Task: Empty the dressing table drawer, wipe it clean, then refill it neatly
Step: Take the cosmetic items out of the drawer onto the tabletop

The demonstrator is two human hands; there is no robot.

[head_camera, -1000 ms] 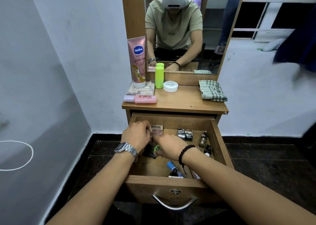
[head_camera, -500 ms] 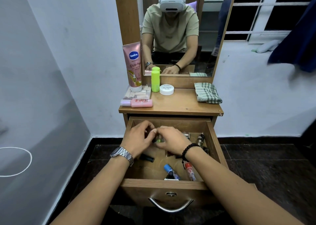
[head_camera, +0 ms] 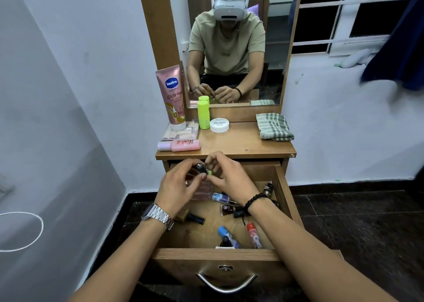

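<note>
Wooden drawer half emptied: my left hand and right hand grip small bottles, wiping and refill pending.

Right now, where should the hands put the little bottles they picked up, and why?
Probably on the table top. Both hands, left and right, hold small bottles above the open drawer, which still has other bottles in it. The table top has bare wood in the middle, so setting them there helps empty the drawer.
</note>
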